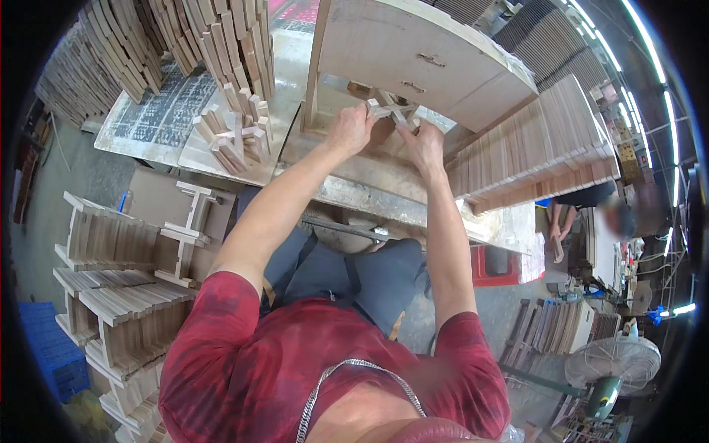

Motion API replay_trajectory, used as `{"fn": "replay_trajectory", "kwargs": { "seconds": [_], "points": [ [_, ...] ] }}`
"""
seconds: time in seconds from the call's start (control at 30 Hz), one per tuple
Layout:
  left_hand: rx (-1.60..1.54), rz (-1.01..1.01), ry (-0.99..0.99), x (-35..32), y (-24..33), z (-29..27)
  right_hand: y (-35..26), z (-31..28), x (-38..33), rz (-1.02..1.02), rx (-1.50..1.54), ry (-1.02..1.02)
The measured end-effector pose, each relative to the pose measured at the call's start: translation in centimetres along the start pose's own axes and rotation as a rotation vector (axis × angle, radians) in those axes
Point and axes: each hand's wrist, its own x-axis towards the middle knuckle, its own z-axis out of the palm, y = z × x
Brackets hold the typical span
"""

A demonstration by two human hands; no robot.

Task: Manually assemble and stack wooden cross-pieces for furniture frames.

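Both my arms reach forward to the opening below a pale wooden housing [421, 55] on the workbench. Between my hands is a short, pale wooden piece [383, 111] with angled or crossed arms; its exact shape is hard to make out. My left hand [351, 129] is closed on its left end, fingers pinched near the upright tip. Closed on the right end is my right hand [423, 144], thumb and fingers together. Behind the piece, a darker round part [380, 131] sits inside the opening, partly hidden by the piece and my hands.
Left of the housing lies a heap of short wooden sticks [235, 136], with tall stacks of strips [229, 44] behind. A long row of boards [528, 151] stands at the right. Stacked wooden frames [122, 295], a fan [613, 362] and another person's hand [555, 230] are around.
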Motion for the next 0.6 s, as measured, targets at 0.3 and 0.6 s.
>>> {"fn": "replay_trajectory", "kwargs": {
  "seconds": [0.3, 0.6],
  "points": [
    [0.058, -0.014, -0.063, 1.0, 0.5, 0.0, 0.9, -0.4, 0.8, 0.067, -0.129, -0.074],
    [-0.104, -0.036, 0.006, 0.6, -0.9, -1.0, -0.2, -0.4, 0.3, -0.04, -0.179, -0.112]
  ]
}}
